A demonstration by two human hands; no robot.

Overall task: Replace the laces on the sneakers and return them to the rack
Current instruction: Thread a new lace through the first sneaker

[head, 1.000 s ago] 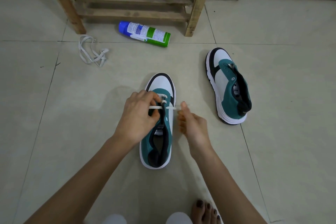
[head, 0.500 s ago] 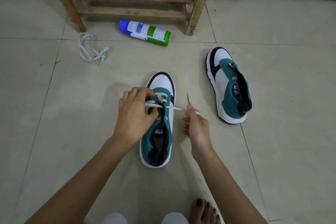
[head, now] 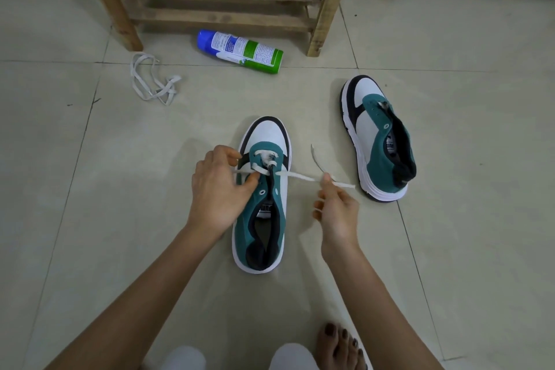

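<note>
as we count the sneakers: two, both teal, white and black, both on the tiled floor [head: 90, 219] and apart from each other.
near sneaker [head: 264, 231]: upright between our hands, toe toward the rack.
far sneaker [head: 375, 135]: to our right, tilted onto its side, opening turned away to the right.
rack [head: 222, 9]: one, bare wood slats, standing beyond both sneakers; neither touches it.
laces: two. one white lace [head: 300, 176] runs through the front eyelets of the near sneaker and out to both sides; one loose lace [head: 153, 81] lies tangled on the floor near the rack's left leg.
left hand [head: 219, 186]: fingers curled, thumb and forefinger pinching the lace at the left eyelets, resting against the shoe.
right hand [head: 336, 210]: thumb and forefinger pinching the other stretch of lace, pulled out taut between the two sneakers; the free tip curls up past our fingers.
spray can [head: 240, 51]: one, blue, white and green, lying on its side in front of the rack.
writing: tongue tags on both sneakers show letters we read only as "uma"; the can's print is too small to read.
foot [head: 339, 345]: one bare foot, dark nail polish, at the bottom edge.
</note>
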